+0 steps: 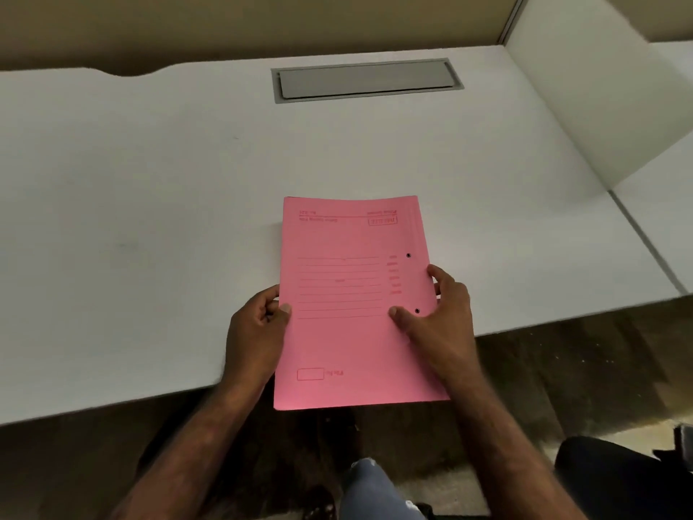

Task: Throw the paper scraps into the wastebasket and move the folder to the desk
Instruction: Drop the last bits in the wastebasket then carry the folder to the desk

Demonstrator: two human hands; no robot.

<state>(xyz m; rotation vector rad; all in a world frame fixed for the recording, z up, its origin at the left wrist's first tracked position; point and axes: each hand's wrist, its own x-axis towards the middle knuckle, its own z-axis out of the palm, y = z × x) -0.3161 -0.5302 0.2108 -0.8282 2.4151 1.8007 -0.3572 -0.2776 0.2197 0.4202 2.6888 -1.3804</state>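
A pink folder (348, 332) with red printed lines and two punched holes on its right side lies half over the white desk (150, 219), its near end sticking out past the desk's front edge. My left hand (255, 332) pinches the folder's left edge, thumb on top. My right hand (438, 317) holds the right edge, thumb pressed on the cover near the lower hole. No paper scraps or wastebasket are in view.
A grey cable hatch (367, 80) is set into the desk near its back. A white partition (600, 106) rises on the right, with another desk surface (667, 219) beyond it. Dark floor and my jeans-clad leg (371, 489) show below the desk edge.
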